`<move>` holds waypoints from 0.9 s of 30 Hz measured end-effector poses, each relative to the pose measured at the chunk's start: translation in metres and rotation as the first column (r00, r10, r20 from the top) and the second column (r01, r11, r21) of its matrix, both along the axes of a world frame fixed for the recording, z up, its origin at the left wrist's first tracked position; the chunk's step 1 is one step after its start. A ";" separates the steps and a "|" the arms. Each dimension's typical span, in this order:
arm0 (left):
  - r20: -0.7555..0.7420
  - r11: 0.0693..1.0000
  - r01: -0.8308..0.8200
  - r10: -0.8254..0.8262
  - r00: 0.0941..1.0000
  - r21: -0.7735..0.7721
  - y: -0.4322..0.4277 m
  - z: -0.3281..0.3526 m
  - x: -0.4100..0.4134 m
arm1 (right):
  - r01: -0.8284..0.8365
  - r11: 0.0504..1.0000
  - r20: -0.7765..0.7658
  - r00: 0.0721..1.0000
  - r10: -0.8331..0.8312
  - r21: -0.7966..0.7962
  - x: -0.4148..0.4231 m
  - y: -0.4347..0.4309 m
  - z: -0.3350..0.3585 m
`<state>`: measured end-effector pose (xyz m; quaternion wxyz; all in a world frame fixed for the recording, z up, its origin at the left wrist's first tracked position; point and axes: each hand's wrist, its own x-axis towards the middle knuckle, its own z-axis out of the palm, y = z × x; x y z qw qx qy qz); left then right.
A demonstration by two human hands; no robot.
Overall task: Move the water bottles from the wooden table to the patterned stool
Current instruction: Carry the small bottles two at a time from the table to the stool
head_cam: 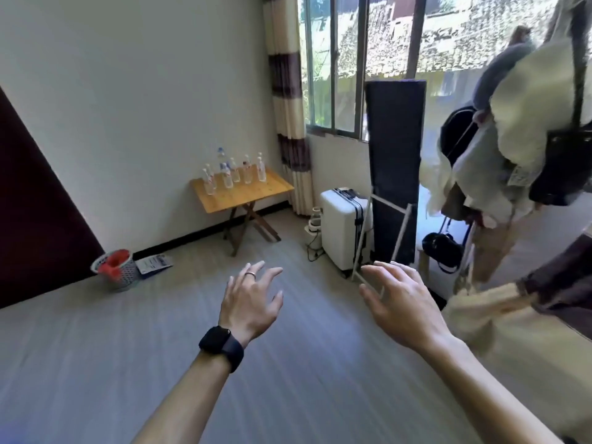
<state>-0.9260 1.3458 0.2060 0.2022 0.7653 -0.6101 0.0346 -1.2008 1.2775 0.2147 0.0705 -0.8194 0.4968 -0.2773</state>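
- Two bare forearms reach forward from the bottom edge, both held over the grey, wood-grained plank floor (96, 363).
- The left hand (248, 302) is back-up. It has a black, rounded-square smartwatch (221, 347) on a matte band at the wrist and a thin silver ring (250, 274) on one finger.
- Its fingers are spread and only gently bent. They hold nothing and touch nothing.
- The right hand (397, 302) is level with the left and well apart from it, turned so the thumb side faces inward. Its fingers are loosely fanned and it is likewise empty.
- The clear plastic water bottles (235, 173), slim with pale caps and labels, stand upright in a cluster. One taller bottle stands at the back.
- They stand on the rear part of a light-coloured folding wooden table (253, 193) with a smooth square top and crossed legs. It is set in the far corner against the white wall, well apart from both hands.
- To the right of the table hangs a cream and brown striped fabric curtain (288, 107).
- Further right stands a glossy white hard-shell suitcase (341, 229), just beside a tall matte black panel (395, 155).
- By the left wall sits a white lattice-sided plastic basket (120, 267) with something red inside.
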 end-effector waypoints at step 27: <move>-0.039 0.876 -0.378 0.384 0.922 -0.299 -0.369 0.128 0.208 | -0.347 0.916 0.073 0.927 0.368 -0.203 0.261 -0.480 0.120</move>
